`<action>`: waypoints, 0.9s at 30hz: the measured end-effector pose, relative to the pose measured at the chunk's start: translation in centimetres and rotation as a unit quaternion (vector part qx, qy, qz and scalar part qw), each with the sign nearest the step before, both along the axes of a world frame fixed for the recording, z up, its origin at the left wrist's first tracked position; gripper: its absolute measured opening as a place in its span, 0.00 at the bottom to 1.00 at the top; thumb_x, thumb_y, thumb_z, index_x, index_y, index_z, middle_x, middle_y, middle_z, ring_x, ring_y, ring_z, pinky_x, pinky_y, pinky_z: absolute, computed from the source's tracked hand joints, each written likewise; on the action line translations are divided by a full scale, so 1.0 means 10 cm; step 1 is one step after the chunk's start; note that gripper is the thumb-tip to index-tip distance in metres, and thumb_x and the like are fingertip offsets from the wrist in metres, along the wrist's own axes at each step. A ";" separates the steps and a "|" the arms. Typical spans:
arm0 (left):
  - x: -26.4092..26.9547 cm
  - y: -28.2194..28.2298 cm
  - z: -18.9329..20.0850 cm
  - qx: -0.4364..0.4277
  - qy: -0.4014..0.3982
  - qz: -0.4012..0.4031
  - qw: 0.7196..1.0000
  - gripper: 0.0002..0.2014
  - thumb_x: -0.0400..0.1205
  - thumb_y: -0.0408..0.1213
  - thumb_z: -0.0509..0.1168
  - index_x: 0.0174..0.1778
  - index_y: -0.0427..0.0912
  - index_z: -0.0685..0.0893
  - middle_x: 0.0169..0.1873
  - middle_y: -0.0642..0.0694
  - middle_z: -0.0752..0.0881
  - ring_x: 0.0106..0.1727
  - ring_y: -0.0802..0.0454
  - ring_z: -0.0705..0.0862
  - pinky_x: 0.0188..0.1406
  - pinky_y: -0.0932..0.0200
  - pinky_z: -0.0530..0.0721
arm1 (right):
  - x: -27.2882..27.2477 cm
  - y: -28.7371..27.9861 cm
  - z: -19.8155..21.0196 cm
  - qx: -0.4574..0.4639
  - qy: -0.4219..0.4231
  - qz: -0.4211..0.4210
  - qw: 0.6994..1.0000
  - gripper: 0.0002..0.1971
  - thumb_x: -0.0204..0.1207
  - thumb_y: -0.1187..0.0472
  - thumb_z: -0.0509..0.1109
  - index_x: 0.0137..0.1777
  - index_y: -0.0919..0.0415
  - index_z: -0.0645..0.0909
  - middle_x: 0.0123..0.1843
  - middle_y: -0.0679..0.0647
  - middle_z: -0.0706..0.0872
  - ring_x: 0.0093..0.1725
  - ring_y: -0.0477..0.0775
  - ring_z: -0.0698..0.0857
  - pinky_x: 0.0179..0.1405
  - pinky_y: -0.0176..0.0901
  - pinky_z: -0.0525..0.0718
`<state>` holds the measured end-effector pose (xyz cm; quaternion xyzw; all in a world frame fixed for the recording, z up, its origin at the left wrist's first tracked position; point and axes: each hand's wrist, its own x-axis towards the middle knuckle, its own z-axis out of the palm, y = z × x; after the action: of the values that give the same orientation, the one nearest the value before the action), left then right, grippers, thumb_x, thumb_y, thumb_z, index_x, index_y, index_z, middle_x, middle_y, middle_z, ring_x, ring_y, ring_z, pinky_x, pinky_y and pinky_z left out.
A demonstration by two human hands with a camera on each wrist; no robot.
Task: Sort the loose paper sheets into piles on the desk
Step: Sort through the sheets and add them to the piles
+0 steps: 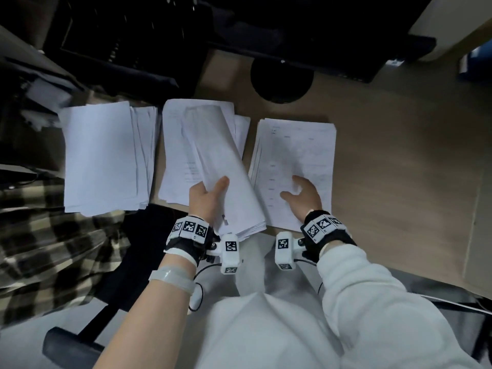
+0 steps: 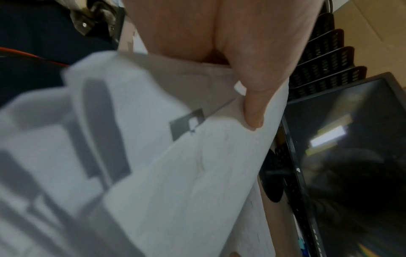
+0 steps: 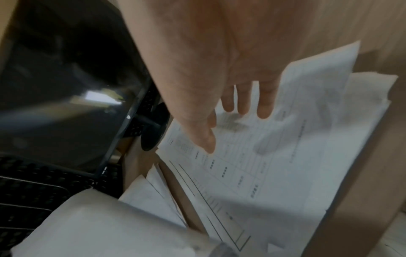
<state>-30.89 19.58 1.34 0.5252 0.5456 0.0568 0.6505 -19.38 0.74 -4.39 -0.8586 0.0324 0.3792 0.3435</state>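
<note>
We can read no words anywhere, printed form (image 3: 252, 165) under our right hand's fingertips (image 3: 264, 111) bears table lines and text blurred past reading, small pale logo on monitor bezel (image 3: 129, 116) left of them, illegible

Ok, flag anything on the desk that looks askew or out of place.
The left pile is fanned out along its right edge rather than squared. The middle pile has sheets poking out on its right. The left hand holds a bundle tilted across it.

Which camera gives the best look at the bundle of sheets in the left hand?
The head view: it shows the whole bundle and the left hand gripping it. The left wrist view shows only a blurred close-up under the thumb; the right wrist view catches one corner.
</note>
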 end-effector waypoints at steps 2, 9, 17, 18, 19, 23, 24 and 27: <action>0.08 -0.13 0.07 -0.001 -0.014 -0.015 1.000 0.12 0.82 0.32 0.71 0.56 0.26 0.85 0.43 0.39 0.90 0.34 0.56 0.91 0.28 0.67 0.86 | 0.00 0.03 0.19 0.092 0.015 -0.038 0.995 0.30 0.75 0.53 0.78 0.77 0.52 0.75 0.76 0.51 0.77 0.72 0.54 0.79 0.71 0.52 0.78; 0.25 -0.42 0.32 0.013 -0.058 -0.033 0.998 0.14 0.84 0.47 0.69 0.53 0.37 0.87 0.44 0.45 0.92 0.44 0.51 0.92 0.42 0.58 0.90 | -0.01 0.20 0.73 0.171 -0.019 -0.047 0.984 0.20 0.63 0.56 0.87 0.52 0.56 0.85 0.48 0.49 0.90 0.46 0.47 0.89 0.50 0.45 0.89; 0.22 -0.41 0.66 0.043 -0.073 -0.066 0.994 0.23 0.88 0.57 0.57 0.42 0.40 0.84 0.30 0.52 0.89 0.35 0.58 0.88 0.36 0.65 0.84 | 0.18 0.21 0.97 0.240 -0.010 -0.070 0.968 0.10 0.64 0.62 0.85 0.42 0.56 0.88 0.39 0.53 0.94 0.44 0.62 0.92 0.51 0.55 0.92; 0.20 -0.39 0.69 0.037 -0.078 -0.063 0.994 0.24 0.88 0.56 0.57 0.44 0.38 0.85 0.31 0.52 0.89 0.34 0.59 0.89 0.36 0.67 0.84 | 0.18 0.22 1.00 0.251 -0.005 -0.075 0.965 0.10 0.65 0.62 0.85 0.44 0.58 0.88 0.40 0.54 0.94 0.45 0.62 0.92 0.50 0.53 0.92; 0.18 -0.38 0.71 0.025 -0.085 -0.058 0.994 0.25 0.88 0.56 0.57 0.49 0.36 0.86 0.38 0.49 0.92 0.40 0.57 0.91 0.42 0.63 0.88 | 0.19 0.23 1.01 0.262 0.001 -0.079 0.962 0.10 0.66 0.63 0.84 0.45 0.59 0.88 0.41 0.55 0.94 0.45 0.61 0.93 0.48 0.50 0.92; 0.09 -0.32 0.77 -0.006 -0.113 -0.027 0.993 0.22 0.88 0.52 0.60 0.59 0.34 0.86 0.53 0.39 0.92 0.54 0.44 0.91 0.55 0.50 0.89 | 0.18 0.31 1.04 0.269 0.007 -0.071 0.961 0.07 0.72 0.64 0.81 0.49 0.62 0.90 0.44 0.57 0.93 0.44 0.55 0.91 0.42 0.42 0.89; 0.08 -0.30 0.78 -0.003 -0.114 -0.027 0.993 0.21 0.88 0.50 0.60 0.58 0.33 0.86 0.52 0.39 0.92 0.54 0.43 0.91 0.55 0.50 0.89 | 0.17 0.35 1.04 0.266 0.000 -0.062 0.962 0.07 0.74 0.64 0.79 0.50 0.61 0.89 0.46 0.56 0.93 0.46 0.55 0.91 0.44 0.43 0.90; 0.05 -0.14 0.77 0.043 -0.092 -0.025 0.994 0.21 0.87 0.51 0.62 0.43 0.35 0.87 0.43 0.40 0.92 0.46 0.42 0.91 0.53 0.40 0.87 | 0.08 0.52 1.16 0.283 0.002 -0.014 0.959 0.14 0.78 0.61 0.77 0.62 0.60 0.85 0.58 0.53 0.90 0.56 0.49 0.89 0.55 0.39 0.87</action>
<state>-30.38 18.17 9.07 0.5585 0.4671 0.1123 0.6763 -18.57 5.97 7.17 -0.7249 -0.0635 0.3692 0.5780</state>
